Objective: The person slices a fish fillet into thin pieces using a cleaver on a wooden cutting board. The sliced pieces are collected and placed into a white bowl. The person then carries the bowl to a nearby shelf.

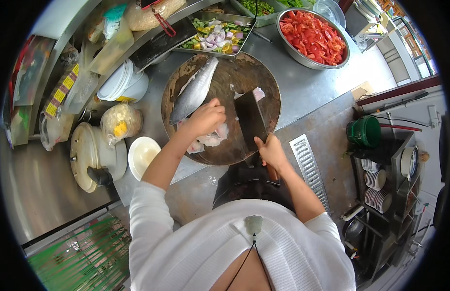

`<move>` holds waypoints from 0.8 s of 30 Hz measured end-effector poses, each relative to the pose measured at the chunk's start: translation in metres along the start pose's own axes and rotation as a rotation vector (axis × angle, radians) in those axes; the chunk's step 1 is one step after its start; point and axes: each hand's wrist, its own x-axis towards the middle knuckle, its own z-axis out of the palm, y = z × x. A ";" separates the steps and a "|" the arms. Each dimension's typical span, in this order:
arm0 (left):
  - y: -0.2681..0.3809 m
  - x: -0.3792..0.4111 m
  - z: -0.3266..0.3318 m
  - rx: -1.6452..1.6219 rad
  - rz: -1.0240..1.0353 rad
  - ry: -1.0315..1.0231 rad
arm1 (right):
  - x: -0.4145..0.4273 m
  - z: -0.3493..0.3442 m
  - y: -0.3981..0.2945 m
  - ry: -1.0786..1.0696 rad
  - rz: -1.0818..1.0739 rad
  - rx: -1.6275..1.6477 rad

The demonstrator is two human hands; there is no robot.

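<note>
A round wooden chopping block (225, 72) lies before me on the metal counter. My right hand (271, 151) grips a cleaver (251, 118) with a wooden handle; its dark, broad blade is over the right half of the block. Beside the far end of the blade are pale fish pieces (258, 94). My left hand (209, 115) is over the left half, fingers curled; whether it pinches anything is hidden. More pale pink fish pieces (212, 138) lie just below and beside that hand. A large grey-skinned piece of fish (197, 87) rests farther back on the block's left.
Behind the block stands a metal tray of chopped vegetables (219, 36). A steel bowl of cut tomatoes (312, 38) is at the back right. On the left are a white bowl (143, 154), a lidded pot (90, 156), a bag of pale food (120, 122) and a white bucket (125, 82).
</note>
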 end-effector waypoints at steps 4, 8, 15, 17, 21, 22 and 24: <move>0.009 -0.016 -0.008 0.076 -0.221 0.133 | -0.020 -0.008 0.000 0.044 -0.174 -0.371; 0.020 0.014 0.014 -0.218 -0.275 0.409 | -0.004 -0.018 0.021 0.101 -0.144 -0.127; 0.017 0.068 0.067 -0.445 -0.526 0.531 | 0.032 -0.041 0.006 -0.002 0.009 0.251; 0.018 0.073 0.068 -0.461 -0.523 0.528 | 0.032 -0.039 0.005 -0.003 0.036 0.234; 0.015 0.076 0.071 -0.409 -0.534 0.479 | 0.034 -0.035 0.008 -0.016 0.087 0.184; 0.015 0.077 0.073 -0.413 -0.530 0.490 | 0.034 -0.034 0.008 -0.023 0.103 0.180; 0.014 0.078 0.074 -0.428 -0.533 0.504 | 0.042 -0.032 -0.001 -0.031 0.078 0.182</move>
